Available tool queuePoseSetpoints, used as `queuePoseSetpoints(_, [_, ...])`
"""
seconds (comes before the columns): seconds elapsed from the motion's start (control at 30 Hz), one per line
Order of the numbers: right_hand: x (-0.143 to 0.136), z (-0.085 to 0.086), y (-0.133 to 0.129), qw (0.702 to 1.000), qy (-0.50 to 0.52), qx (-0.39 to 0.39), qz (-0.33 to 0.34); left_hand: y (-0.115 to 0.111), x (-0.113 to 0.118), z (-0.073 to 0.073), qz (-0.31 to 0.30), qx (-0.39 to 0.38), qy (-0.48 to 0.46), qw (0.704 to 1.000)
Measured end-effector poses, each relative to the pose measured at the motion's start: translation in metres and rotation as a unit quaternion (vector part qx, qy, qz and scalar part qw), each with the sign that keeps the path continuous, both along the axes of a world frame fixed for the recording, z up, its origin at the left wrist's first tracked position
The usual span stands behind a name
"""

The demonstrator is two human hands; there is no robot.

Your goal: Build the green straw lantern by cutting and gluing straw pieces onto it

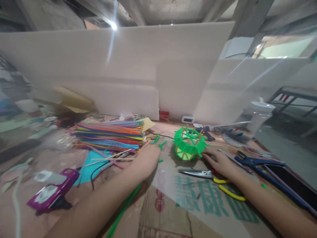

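Note:
A round green craft piece (188,145) with fringed green strips and small brown sticks stands on the cardboard (168,205). My right hand (216,160) is at its right side, fingertips close to its lower edge; whether they grip it is unclear. My left hand (150,155) is left of the craft piece, over the table beside short green pieces (162,144); its fingers are hidden behind the back of the hand. Scissors with yellow handles (198,173) lie just in front of the craft piece, partly beneath my right wrist.
Colourful pipe cleaners (109,135) lie in a bundle at left, above a blue sheet (86,172). A purple tool (53,191) is at front left. Blue-handled pliers (260,162), a phone (292,181) and a lidded plastic cup (259,119) are at right.

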State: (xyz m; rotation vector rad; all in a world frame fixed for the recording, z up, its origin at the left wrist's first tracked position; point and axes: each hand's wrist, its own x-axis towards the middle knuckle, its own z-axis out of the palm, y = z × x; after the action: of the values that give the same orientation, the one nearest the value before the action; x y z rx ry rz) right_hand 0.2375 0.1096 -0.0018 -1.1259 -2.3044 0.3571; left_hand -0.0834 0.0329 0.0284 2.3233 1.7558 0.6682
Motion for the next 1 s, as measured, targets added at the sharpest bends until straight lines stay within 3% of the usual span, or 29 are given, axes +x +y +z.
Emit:
queuePoseSetpoints(0.13, [0.0,-0.001,-0.001,0.994,-0.063,0.068,-0.05,0.009,-0.042,0.045,0.032,0.002,0.071,0.997])
queuePoseSetpoints(0.2, [0.001,-0.002,-0.001,0.991,-0.079,0.088,-0.064,0.018,-0.074,0.066,0.105,0.014,0.129,0.986])
queuePoseSetpoints(0.3, [0.002,-0.004,0.002,0.988,-0.077,0.107,-0.085,0.033,-0.123,0.081,0.158,-0.021,0.193,0.968])
queuePoseSetpoints(0.4, [0.004,-0.008,0.006,0.986,-0.068,0.113,-0.1,0.042,-0.152,0.074,0.147,-0.078,0.214,0.963])
queuePoseSetpoints(0.57, [0.005,-0.009,0.007,0.989,-0.062,0.094,-0.091,0.039,-0.154,0.059,0.137,-0.108,0.217,0.96])
queuePoseSetpoints(0.7, [0.006,-0.005,0.004,0.993,-0.054,0.08,-0.067,0.026,-0.154,0.073,0.107,-0.184,0.165,0.963])
queuePoseSetpoints(0.8, [0.009,-0.004,0.002,0.996,-0.055,0.062,-0.041,0.02,-0.157,0.079,0.156,-0.155,0.182,0.959])
queuePoseSetpoints(0.9, [0.012,-0.006,0.003,0.997,-0.045,0.051,-0.04,0.029,-0.158,0.065,0.16,-0.04,0.203,0.965])
queuePoseSetpoints(1.0, [0.014,-0.008,0.002,0.998,-0.038,0.037,-0.043,0.044,-0.156,0.04,0.123,-0.063,0.241,0.961])
